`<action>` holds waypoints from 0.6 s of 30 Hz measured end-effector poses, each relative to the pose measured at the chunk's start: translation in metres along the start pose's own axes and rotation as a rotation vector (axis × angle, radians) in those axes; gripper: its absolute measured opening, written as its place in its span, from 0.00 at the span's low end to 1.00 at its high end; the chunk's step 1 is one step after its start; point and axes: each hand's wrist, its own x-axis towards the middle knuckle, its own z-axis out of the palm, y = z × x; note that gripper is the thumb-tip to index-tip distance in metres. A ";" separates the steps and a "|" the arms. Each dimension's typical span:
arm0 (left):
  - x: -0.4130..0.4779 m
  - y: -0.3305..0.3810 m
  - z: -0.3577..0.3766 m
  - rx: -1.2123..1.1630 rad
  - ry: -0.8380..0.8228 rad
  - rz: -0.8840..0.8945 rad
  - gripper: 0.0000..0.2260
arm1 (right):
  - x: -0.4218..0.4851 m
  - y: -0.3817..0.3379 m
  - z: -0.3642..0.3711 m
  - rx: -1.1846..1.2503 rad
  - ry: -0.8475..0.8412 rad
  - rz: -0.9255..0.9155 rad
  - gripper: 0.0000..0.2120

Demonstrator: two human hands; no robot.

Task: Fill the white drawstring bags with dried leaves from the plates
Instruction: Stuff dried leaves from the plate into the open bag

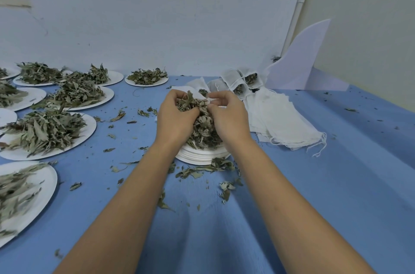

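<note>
Here, both hands meet above a stack of white plates (199, 156) near the middle of the blue table (325, 184). The left hand (176, 116) has its grip curled round a clump of the dried leaves (203, 132) heaped on the top plate. The right hand (226, 116) has its grip pinched, thumb against fingertips, on the white edge of a drawstring bag (210, 100), most of which is hidden behind leaves and fingers. Just beyond lie filled bags (243, 80) with leaves showing through the cloth. To the right is a flat pile of empty bags (283, 123) with loose strings. Further plates of leaves (48, 134) cover the table's left side. Leaf fragments (202, 170) lie scattered round the stack. A white board (298, 67) stands at the far right.
</note>
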 end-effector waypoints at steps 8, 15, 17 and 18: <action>0.003 0.002 0.001 0.023 -0.037 0.025 0.12 | -0.001 0.003 -0.001 -0.184 0.058 -0.146 0.09; 0.011 0.001 0.011 0.203 0.168 0.008 0.10 | -0.004 0.004 0.004 -0.239 0.079 -0.190 0.07; 0.012 0.003 0.013 0.258 0.173 0.032 0.10 | -0.004 0.005 0.005 -0.244 0.078 -0.193 0.07; 0.011 0.003 0.013 0.277 0.159 0.049 0.10 | -0.004 0.005 0.005 -0.247 0.086 -0.191 0.07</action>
